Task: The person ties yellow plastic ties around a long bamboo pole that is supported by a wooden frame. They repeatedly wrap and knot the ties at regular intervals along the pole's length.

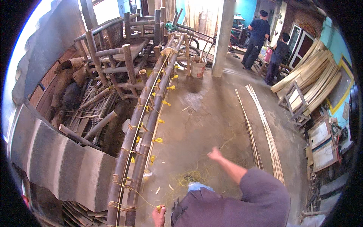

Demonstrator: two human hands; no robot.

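My left hand [159, 217] is at the lower edge, beside the near end of two long dark bamboo poles [151, 94]. Its fingers pinch a yellow string [141, 197] that runs over to a lashing on the poles. Stretched out over the floor, my right hand [215, 154] is closed, and a thin yellow strand seems to pass through it. A loose tangle of yellow string [194, 176] lies on the floor between my hands. Several small yellow string bundles [158, 140] hang along the right-hand pole.
Bamboo furniture frames [113, 56] crowd the left, behind a corrugated grey sheet [64, 159]. Thin bamboo strips [264, 128] lie on the floor at right. A bucket [197, 68] stands by a pillar [223, 41]. Two people [257, 36] are at the back right, near stacked slats [314, 72].
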